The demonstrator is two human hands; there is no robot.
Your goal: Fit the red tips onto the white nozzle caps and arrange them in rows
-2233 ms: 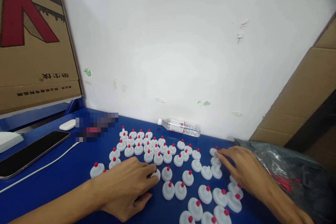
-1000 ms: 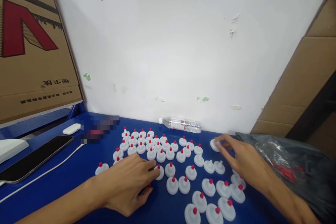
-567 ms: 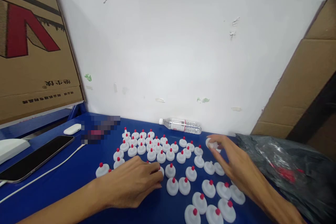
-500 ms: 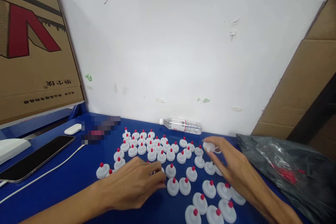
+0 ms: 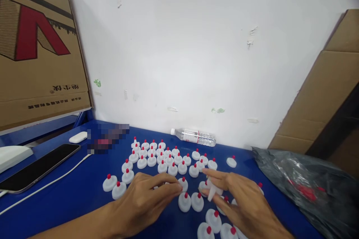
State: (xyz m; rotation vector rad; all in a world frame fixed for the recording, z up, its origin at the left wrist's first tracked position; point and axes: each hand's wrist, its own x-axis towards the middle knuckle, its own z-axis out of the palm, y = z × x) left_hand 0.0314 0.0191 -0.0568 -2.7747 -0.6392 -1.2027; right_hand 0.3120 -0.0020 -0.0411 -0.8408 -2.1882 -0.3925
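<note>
Several white caps with red tips (image 5: 168,158) stand in rows on the blue table (image 5: 70,198). My left hand (image 5: 146,203) rests on the table with its fingers curled and pinched together, the tips beside a cap (image 5: 183,184); what they pinch is hidden. My right hand (image 5: 241,207) hovers over the nearer caps, thumb and fingers closed on a white cap without a red tip (image 5: 212,190). One capped piece (image 5: 231,162) stands alone at the far right of the group.
A clear water bottle (image 5: 193,137) lies by the white wall. A dark phone (image 5: 36,166) and a white cable (image 5: 56,177) are at left under a cardboard box (image 5: 36,44). A black plastic bag (image 5: 303,183) and leaning cardboard (image 5: 322,97) fill the right.
My right hand lifted a white cap from the far right and carried it left and nearer, towards my left hand. My left hand slid slightly right among the caps.
</note>
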